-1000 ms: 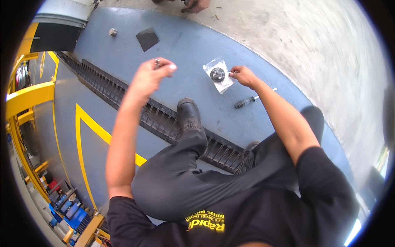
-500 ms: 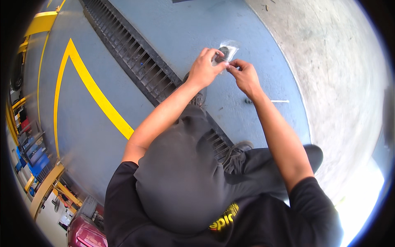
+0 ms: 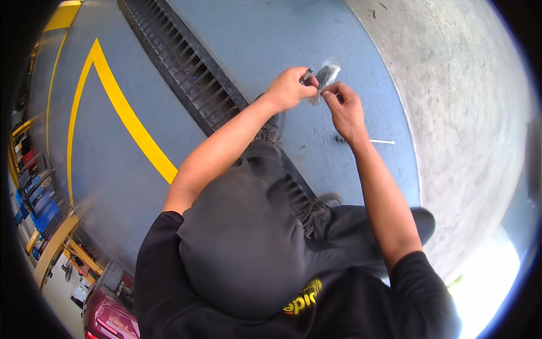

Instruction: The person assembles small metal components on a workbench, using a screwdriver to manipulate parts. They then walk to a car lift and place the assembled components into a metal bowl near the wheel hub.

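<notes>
- Two hands were raised together above the blue floor [image 3: 271,34]: a small clear plastic bag [image 3: 326,76] with a dark part inside was pinched between them, just beyond the drain grate [image 3: 186,68].
- The left hand [image 3: 289,87] was curled nearly shut, its fingertips closed on the bag's near edge; a small dark piece seemed to be gripped there too, though what it was could not be told.
- The right hand [image 3: 344,107] was partly closed, thumb and forefinger nipped on the bag's lower edge, the other fingers loosely bent.
- A slip was judged possible: the film was held only at its edges, so a hard pull could have torn it suddenly and let the part drop.
- A dropped part would likely have rolled toward the drain grate, whose open slots lay close beside the hands, and could have been lost through them.
- A slim tool with a pale shaft [image 3: 367,140] was left on the floor on the far side of the grate, beside the right forearm, where it might have been knocked.
- The raised knee and a laced shoe [image 3: 316,206] were set right on the grate, crowding the space below the hands.
- A yellow painted line [image 3: 121,107] ran on the grate's other side, with shelving [image 3: 34,192] well beyond it.
</notes>
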